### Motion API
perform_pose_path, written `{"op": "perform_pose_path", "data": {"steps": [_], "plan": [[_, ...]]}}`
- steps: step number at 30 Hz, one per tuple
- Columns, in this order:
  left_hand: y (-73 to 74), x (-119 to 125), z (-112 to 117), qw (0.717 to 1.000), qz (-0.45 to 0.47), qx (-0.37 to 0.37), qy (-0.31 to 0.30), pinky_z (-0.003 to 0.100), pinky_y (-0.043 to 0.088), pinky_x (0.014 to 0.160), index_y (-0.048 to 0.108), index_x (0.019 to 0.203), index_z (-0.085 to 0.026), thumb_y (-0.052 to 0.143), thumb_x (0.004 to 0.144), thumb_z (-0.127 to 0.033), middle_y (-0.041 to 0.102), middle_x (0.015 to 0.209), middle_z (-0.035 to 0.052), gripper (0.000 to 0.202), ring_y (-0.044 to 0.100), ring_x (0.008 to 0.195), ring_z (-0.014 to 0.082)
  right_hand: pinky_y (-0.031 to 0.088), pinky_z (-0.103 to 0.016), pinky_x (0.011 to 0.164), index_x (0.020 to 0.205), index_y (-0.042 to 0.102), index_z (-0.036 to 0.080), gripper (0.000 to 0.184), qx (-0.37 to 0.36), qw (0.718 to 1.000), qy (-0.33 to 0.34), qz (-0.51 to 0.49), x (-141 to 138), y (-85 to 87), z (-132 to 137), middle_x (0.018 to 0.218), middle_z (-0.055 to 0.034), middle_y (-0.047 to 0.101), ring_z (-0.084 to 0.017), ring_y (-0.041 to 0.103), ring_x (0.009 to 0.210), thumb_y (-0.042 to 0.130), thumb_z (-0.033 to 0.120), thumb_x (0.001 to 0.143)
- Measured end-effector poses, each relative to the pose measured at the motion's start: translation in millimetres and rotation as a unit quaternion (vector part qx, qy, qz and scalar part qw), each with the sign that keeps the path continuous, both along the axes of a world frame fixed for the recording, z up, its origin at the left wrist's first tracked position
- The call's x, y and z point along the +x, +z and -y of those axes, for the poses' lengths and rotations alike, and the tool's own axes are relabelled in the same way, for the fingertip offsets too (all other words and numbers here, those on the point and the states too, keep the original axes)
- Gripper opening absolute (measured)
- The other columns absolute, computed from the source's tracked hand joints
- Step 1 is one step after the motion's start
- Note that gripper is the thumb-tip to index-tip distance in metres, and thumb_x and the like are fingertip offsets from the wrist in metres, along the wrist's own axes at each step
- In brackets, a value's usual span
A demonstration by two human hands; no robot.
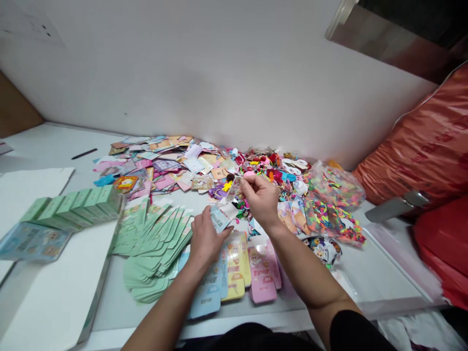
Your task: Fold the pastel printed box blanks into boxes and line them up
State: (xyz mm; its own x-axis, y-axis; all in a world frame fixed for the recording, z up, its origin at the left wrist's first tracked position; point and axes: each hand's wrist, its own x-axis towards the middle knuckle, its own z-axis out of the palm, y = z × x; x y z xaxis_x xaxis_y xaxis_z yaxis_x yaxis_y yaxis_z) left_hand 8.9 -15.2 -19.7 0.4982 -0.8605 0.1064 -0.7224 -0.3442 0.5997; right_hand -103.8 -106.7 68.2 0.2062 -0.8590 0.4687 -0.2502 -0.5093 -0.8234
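Note:
My left hand [204,236] is closed around a light blue printed carton [220,219] whose white flap stands raised. Just above the carton's top end, my right hand [260,197] pinches a small clear, patterned packet [234,190]; its contents are too small to make out. Below my hands lie flattened cartons in blue [206,297], yellow [234,268] and pink [262,273]. To the left of my left hand, a fanned stack of green flat cartons [157,253] covers the table.
Along the wall lie a heap of paper packets [171,163] and a pile of colourful trinkets [274,165]. Bags of bright small pieces [332,195] sit at right, near a grey flask [397,207] and red sacks [420,141]. Green boxes [75,207] stand in a row at left.

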Motion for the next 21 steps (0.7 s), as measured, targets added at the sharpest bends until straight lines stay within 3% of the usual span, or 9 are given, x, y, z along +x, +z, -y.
{"op": "perform_pose_path", "data": {"steps": [4, 11, 21], "plan": [[-0.3, -2.3, -1.0, 0.999, -0.015, -0.029, 0.008, 0.044, 0.040, 0.090, 0.038, 0.129, -0.014, 0.068, 0.066, -0.051, 0.052, 0.107, 0.0124, 0.078, 0.049, 0.106, 0.0317, 0.048, -0.027, 0.067, 0.083, 0.066, 0.017, 0.025, -0.034, 0.999, -0.010, 0.006, 0.8, 3.0, -7.8, 0.071, -0.0027, 0.061, -0.014, 0.057, 0.066, 0.054, 0.039, 0.086], [2.4, -5.5, -1.6, 0.993, -0.079, -0.092, 0.007, 0.039, 0.044, 0.085, 0.046, 0.119, -0.019, 0.074, 0.060, -0.049, 0.057, 0.105, 0.0071, 0.072, 0.054, 0.100, 0.0260, 0.048, -0.027, 0.066, 0.087, 0.066, 0.018, 0.023, -0.051, 0.998, -0.016, 0.028, -4.9, 22.8, -14.2, 0.075, -0.0034, 0.062, -0.014, 0.057, 0.067, 0.054, 0.039, 0.086], [10.8, -14.4, -4.9, 0.990, -0.062, -0.127, -0.003, 0.039, 0.044, 0.084, 0.049, 0.113, -0.019, 0.076, 0.060, -0.044, 0.058, 0.101, 0.0052, 0.064, 0.053, 0.098, 0.0260, 0.050, -0.028, 0.065, 0.090, 0.065, 0.019, 0.025, -0.033, 0.998, -0.011, 0.048, -8.5, 30.8, -15.9, 0.078, -0.0047, 0.063, -0.015, 0.058, 0.071, 0.054, 0.041, 0.086]]}}
